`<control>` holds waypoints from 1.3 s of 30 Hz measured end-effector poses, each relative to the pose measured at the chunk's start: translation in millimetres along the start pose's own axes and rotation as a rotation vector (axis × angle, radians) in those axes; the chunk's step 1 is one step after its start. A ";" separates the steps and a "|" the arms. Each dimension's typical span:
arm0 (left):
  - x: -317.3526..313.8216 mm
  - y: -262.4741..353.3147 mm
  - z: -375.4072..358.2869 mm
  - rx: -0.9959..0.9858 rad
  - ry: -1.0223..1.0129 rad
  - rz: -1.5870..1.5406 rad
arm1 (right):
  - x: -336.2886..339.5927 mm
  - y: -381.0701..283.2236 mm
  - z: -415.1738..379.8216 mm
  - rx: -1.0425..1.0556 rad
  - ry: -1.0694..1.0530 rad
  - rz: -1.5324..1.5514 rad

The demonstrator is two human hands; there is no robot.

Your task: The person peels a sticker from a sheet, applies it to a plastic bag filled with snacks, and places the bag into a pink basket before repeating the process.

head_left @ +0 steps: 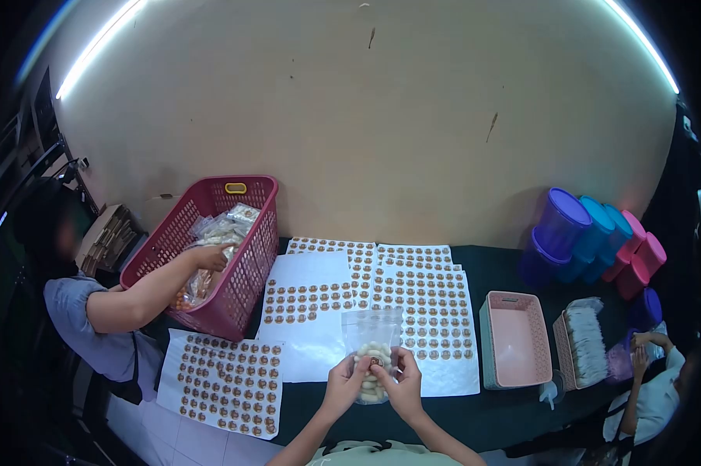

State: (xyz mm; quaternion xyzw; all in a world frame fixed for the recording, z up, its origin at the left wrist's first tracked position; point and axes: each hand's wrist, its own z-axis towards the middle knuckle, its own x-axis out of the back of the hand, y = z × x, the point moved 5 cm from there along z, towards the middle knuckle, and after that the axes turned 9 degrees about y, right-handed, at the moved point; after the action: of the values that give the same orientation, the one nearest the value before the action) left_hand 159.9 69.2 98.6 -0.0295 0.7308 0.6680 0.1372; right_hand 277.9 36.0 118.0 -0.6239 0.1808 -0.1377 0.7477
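A clear zip bag [372,326] of pale oblong pieces is held upright in front of me, above the sticker sheets. My left hand [346,382] grips its left side and my right hand [402,380] its right side. Both thumbs press on the front of the bag, at a small round brown sticker [375,363]. Fingers behind the bag are mostly hidden. Just beyond it lie white sheets [308,349] bearing rows of round brown stickers, with a bare patch where stickers are gone. Another sticker sheet [226,384] lies at the left front edge.
At left, a person's hand [210,256] reaches into a maroon basket [245,287] of filled bags. A pink basket [516,373], a narrow basket of packets [586,342] and stacked coloured tubs [564,213] stand right. Another person's hands [642,346] work at the far right.
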 end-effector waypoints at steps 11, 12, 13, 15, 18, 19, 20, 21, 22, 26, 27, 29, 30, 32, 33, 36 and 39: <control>20.7 -2.7 -8.6 -0.037 -0.026 0.139 | -5.5 18.2 -6.9 -0.133 0.035 0.132; 19.5 -2.0 -11.5 -0.031 -0.026 0.137 | -5.1 16.5 -8.0 -0.143 0.035 0.170; 16.6 1.9 -13.4 -0.024 -0.049 0.106 | -4.7 15.2 -9.9 -0.146 0.034 0.167; 14.3 5.9 -13.2 -0.025 -0.065 0.074 | -5.0 3.5 -10.2 0.023 0.035 0.095; 3.3 25.7 -22.2 -0.082 -0.130 0.308 | -2.5 -1.7 -10.6 0.031 0.019 0.030; 3.1 22.4 -21.6 -0.085 -0.123 0.308 | -0.7 -2.7 -9.5 0.033 0.011 0.032; 1.1 15.3 -21.0 -0.036 -0.166 0.158 | 2.2 -1.0 -7.9 -0.024 0.007 0.077; -0.7 12.1 -19.9 0.012 -0.210 0.006 | 3.5 -0.4 -6.2 -0.081 0.004 0.119; 0.5 11.9 -18.1 0.051 -0.208 0.013 | 2.0 -4.6 -5.0 -0.134 -0.025 0.200; 3.3 10.1 -15.3 0.106 -0.264 0.014 | 6.5 5.2 2.7 -0.364 -0.085 0.378; 2.5 11.2 -16.5 0.144 -0.257 -0.016 | 7.3 11.9 3.2 -0.401 -0.089 0.430; -0.4 9.0 -14.6 0.179 -0.252 -0.045 | 6.8 19.7 3.5 -0.435 -0.092 0.484; 0.4 6.0 -10.3 0.135 -0.162 -0.040 | 7.3 22.3 3.2 -0.421 -0.055 0.457; 4.1 1.9 -4.8 0.096 -0.074 -0.032 | 5.8 24.3 -1.0 -0.413 -0.014 0.431; 6.1 1.8 -1.3 0.076 -0.052 0.028 | 4.7 21.4 -3.1 -0.362 -0.006 0.390; 10.1 1.4 5.5 0.040 -0.021 0.141 | 3.2 19.8 -5.6 -0.304 0.010 0.325; 7.4 6.4 7.4 -0.008 0.001 0.231 | 5.5 23.1 -4.3 -0.300 0.003 0.299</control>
State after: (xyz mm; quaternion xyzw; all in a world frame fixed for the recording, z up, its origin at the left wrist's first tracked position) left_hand 152.6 78.2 102.4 0.0539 0.7267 0.6823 0.0590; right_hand 280.4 34.0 94.1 -0.6942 0.2911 0.0024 0.6583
